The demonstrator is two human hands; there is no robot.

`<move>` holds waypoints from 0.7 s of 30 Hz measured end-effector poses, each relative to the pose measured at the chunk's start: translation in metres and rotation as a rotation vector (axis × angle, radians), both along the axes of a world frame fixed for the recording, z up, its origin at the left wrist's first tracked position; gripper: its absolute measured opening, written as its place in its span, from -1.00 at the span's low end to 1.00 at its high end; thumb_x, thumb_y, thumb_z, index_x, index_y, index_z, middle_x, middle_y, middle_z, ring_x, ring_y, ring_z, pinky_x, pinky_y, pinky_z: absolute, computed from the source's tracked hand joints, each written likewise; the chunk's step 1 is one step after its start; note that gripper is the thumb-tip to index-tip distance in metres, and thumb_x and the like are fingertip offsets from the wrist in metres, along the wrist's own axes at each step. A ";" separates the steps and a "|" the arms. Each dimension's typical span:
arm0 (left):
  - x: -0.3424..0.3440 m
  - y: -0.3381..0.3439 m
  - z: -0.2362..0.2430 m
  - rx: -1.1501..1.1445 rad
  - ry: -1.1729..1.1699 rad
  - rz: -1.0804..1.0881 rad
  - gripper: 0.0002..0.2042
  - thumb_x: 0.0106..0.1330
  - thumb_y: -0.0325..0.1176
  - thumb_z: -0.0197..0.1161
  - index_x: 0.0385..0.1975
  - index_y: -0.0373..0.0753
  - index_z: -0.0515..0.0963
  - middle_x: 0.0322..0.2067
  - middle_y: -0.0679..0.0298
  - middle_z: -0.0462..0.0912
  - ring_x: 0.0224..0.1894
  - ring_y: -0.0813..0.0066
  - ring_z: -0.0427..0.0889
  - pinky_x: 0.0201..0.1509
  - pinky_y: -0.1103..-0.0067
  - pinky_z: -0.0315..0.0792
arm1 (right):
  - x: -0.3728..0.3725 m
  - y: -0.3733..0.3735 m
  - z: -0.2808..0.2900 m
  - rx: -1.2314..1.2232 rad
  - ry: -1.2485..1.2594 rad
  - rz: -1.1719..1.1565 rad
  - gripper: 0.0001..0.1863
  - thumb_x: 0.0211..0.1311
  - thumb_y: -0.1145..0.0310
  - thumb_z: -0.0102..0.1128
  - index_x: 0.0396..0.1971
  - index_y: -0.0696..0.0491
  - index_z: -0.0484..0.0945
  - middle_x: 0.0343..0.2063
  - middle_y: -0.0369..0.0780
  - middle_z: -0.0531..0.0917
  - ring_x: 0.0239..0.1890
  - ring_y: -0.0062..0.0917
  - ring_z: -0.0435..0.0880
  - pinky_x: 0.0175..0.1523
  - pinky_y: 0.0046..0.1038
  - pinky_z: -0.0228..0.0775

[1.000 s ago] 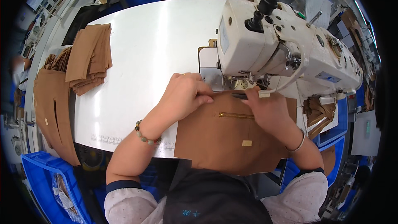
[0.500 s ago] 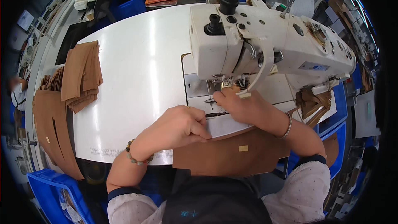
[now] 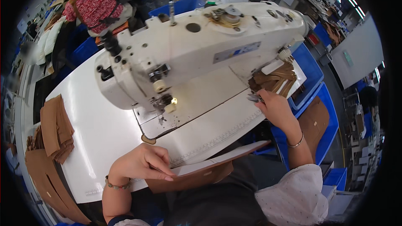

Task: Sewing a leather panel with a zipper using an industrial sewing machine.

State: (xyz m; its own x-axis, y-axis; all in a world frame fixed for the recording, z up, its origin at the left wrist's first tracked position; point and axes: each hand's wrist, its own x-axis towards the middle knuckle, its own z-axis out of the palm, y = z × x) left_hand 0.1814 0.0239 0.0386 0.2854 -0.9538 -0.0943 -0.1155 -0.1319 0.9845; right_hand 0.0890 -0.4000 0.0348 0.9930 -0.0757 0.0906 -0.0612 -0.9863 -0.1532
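At the bench's near edge the brown fabric panel [image 3: 197,175] lies pinned under the left hand [image 3: 140,163], fingers pressed flat, while the right hand [image 3: 275,108] closes on small snips [image 3: 254,97] by the stacked brown pieces [image 3: 274,79] (best grasped firmly, panel kept flat).

A white table [image 3: 104,142] carries a white sewing machine [image 3: 188,54] at centre, a stack of brown fabric pieces [image 3: 56,127] at left, and more brown pieces [image 3: 274,79] at right.

White short sleeves with small dots, dark apron; beaded bracelet on left hand [image 3: 140,164] wrist, thin bangle on right hand [image 3: 276,109] wrist.
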 end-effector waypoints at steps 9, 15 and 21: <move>-0.011 -0.012 -0.007 -0.084 0.031 0.195 -0.78 -0.08 -0.50 0.63 -0.37 -0.24 0.82 -0.56 0.36 0.60 -0.53 0.61 0.53 -0.46 0.64 0.30 | -0.017 0.030 -0.015 0.292 -0.396 0.363 -0.58 0.15 0.19 0.40 -0.08 0.11 0.57 -0.19 -0.13 0.61 -0.09 -0.21 0.62 -0.01 -0.25 0.51; -0.016 -0.012 -0.010 -0.073 0.052 0.249 -0.77 -0.14 -0.44 0.68 -0.46 -0.31 0.79 -0.54 0.23 0.66 -0.51 0.55 0.59 -0.45 0.66 0.36 | -0.049 0.102 -0.024 0.557 0.193 0.616 -0.66 0.19 0.12 0.35 -0.19 0.05 0.60 -0.34 -0.11 0.69 -0.21 -0.12 0.69 -0.16 -0.18 0.50; -0.009 -0.002 -0.032 -0.174 0.183 0.477 -0.26 0.16 0.20 0.46 0.00 -0.46 0.61 -0.34 0.28 0.67 -0.22 0.48 0.67 -0.26 0.60 0.58 | -0.102 0.000 0.037 0.832 0.018 0.243 -0.76 0.16 0.31 0.41 -0.20 0.06 0.68 -0.41 -0.12 0.71 -0.33 -0.27 0.73 -0.22 -0.33 0.51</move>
State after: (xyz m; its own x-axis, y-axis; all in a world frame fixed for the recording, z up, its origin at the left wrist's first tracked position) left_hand 0.1726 0.0216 0.0065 0.6846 -0.7280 -0.0355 0.0927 0.0386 0.9949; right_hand -0.0132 -0.3997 0.0715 0.9910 0.1042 0.0841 0.1274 -0.5401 -0.8319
